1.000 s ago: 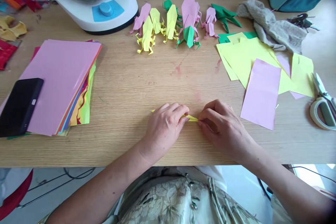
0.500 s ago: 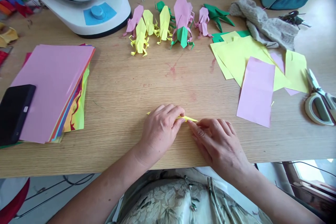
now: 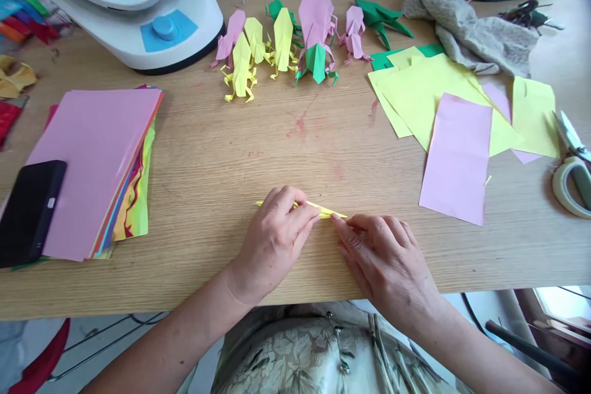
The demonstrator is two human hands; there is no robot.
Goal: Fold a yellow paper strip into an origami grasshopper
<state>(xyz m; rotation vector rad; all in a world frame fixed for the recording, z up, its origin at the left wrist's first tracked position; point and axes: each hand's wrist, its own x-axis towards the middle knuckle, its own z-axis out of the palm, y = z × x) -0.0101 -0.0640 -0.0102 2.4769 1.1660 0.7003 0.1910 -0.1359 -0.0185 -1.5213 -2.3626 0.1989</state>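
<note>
A thin folded strip of yellow paper point(image 3: 327, 212) lies between my hands near the table's front edge, pointed at both ends. My left hand point(image 3: 277, 237) is closed on its middle, thumb and fingers pinching it, and hides much of its length. The tip at the right sits under the index finger and thumb of my right hand point(image 3: 385, 252), which pinch it close to the tabletop. Farther back stands a group of folded paper figures, among them a yellow one point(image 3: 241, 68), a pink one point(image 3: 314, 15) and a green one point(image 3: 316, 63).
On the left, a black phone point(image 3: 32, 212) rests on a stack of coloured paper point(image 3: 99, 154). Behind it stands a white fan point(image 3: 184, 18). At right are yellow sheets point(image 3: 410, 95), a pink sheet point(image 3: 457, 160), scissors point(image 3: 572, 178) and a grey cloth point(image 3: 466, 28).
My left fingers have curled and shifted slightly along the yellow strip, showing more of its right part. My right hand stays at the tip. The camera view has shifted a little.
</note>
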